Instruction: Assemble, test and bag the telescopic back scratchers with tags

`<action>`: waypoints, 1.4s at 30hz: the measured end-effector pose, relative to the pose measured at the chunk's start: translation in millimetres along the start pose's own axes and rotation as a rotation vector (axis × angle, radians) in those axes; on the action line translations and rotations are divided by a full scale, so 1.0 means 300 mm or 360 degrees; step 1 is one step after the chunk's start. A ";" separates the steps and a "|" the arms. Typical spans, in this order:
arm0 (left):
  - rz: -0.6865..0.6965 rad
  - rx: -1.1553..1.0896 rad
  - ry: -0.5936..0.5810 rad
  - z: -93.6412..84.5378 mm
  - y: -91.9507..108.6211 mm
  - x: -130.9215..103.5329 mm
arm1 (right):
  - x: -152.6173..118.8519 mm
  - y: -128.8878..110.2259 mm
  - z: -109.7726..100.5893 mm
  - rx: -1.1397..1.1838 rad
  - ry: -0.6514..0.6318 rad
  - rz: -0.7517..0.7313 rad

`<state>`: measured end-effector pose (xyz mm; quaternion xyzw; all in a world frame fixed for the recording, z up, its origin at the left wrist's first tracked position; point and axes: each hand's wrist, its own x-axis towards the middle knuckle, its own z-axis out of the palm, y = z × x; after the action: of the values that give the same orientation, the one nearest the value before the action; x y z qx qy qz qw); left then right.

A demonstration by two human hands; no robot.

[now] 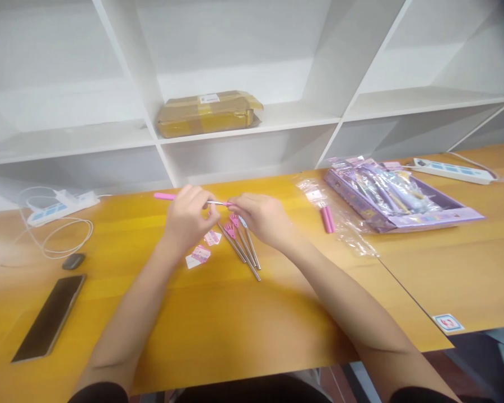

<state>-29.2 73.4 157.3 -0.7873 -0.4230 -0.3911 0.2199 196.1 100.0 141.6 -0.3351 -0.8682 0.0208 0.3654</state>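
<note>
Both of my hands are closed on one thin back scratcher (164, 196), held level above the table. My left hand (188, 215) grips it near its pink handle, which sticks out to the left. My right hand (262, 219) pinches its other end, where a bit of pink shows; the head is hidden by the fingers. Just below lie several metal rods (247, 252), some ending in pink hand-shaped heads (229, 229) and one in a light blue head (243, 222). Small pink and white cards (200, 254) lie beside them, under my left hand.
To the right, pink handle sleeves (327, 219) lie by clear plastic bags (355, 242) and a purple display box (437, 221) of wrapped items. A phone (50, 319), a dark case (73, 261) and a power strip (63, 208) are left. A cardboard box (205, 115) sits on the shelf.
</note>
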 end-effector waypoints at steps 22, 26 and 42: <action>-0.0101 -0.0091 -0.0241 -0.002 -0.171 0.001 | 0.026 0.069 -0.051 -0.0109 0.0004 0.0157; -0.0325 0.0064 -0.0151 -0.153 -0.393 -0.037 | 0.005 0.312 -0.209 -0.0024 0.0197 0.0468; -0.0431 0.0171 -0.0237 -0.223 -0.410 -0.027 | -0.168 0.616 -0.418 0.0127 0.0737 0.1099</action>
<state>-163.8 91.2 192.8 -0.7370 -0.5606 -0.3345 0.1751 407.7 186.8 150.1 -0.5879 -0.5982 0.0998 0.5353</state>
